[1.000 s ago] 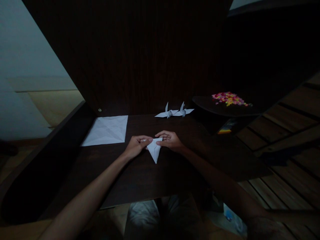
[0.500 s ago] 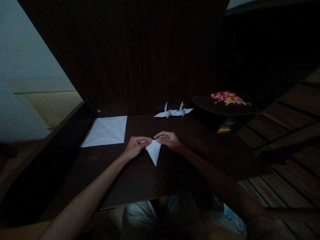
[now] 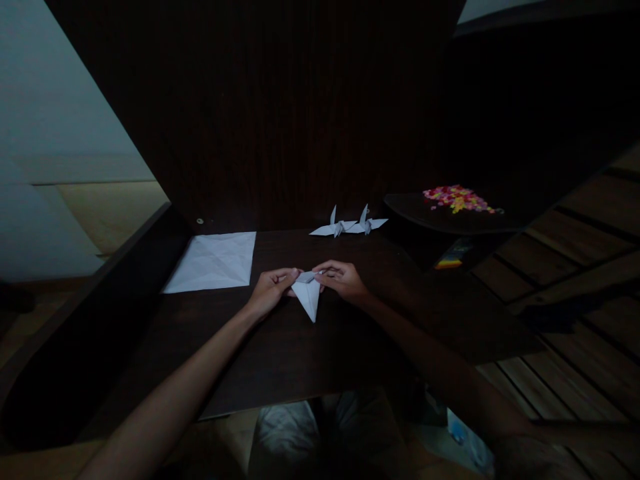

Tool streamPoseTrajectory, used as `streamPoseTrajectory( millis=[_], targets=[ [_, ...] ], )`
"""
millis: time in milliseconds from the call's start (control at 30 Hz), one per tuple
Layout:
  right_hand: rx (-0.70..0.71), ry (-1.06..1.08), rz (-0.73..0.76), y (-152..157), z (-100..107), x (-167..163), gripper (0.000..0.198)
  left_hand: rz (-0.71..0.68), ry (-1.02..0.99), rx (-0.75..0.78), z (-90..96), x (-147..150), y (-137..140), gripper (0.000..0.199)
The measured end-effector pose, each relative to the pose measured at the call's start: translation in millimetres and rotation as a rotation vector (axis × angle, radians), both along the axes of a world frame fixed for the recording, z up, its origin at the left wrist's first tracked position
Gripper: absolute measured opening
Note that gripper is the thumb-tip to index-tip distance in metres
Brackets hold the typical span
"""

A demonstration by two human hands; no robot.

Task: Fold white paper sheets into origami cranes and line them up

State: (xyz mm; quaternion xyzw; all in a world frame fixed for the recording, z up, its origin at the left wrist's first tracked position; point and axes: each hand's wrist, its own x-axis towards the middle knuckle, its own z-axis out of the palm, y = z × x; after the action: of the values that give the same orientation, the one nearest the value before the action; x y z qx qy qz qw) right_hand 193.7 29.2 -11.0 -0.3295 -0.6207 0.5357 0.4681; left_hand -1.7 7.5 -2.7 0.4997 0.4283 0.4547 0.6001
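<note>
Pinched by left hand and right hand, the folded paper sits between the worktop's front and back edges; its top, flat a moment ago, now turns down, likely another crease

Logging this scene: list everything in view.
Desk: 1, dark, centre
Folded paper: 1, white, centre
Flat sheet: 1, white, desk left
Paper birds: 2, white, desk back
Shelf: 1, dark, right
Small pieces: many, multicoloured, on shelf
Unclear item: 1, yellowish, under shelf
Back panel: 1, dark, rear
Wall: 1, pale, left
Slats: several, brown, right
Bluish item: 1, unclear, lower right
Trouser legs: 2, greyish, below desk
Left hand: 1, bare, on folded paper
Right hand: 1, bare, on folded paper
</note>
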Motion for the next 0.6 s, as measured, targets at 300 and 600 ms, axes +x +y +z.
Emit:
streamPoseTrajectory(
  millis=[300,600],
  targets=[
    [-0.036,0.036,-0.101,4.9,-1.9,-1.8,0.033,0.007,0.002,0.085,2.6,1.4,-1.8,0.058],
    [-0.003,0.039,-0.052,-1.1,1.3,-4.1,0.032,0.056,0.059,0.261,3.6,1.7,-3.7,0.030]
  ],
)
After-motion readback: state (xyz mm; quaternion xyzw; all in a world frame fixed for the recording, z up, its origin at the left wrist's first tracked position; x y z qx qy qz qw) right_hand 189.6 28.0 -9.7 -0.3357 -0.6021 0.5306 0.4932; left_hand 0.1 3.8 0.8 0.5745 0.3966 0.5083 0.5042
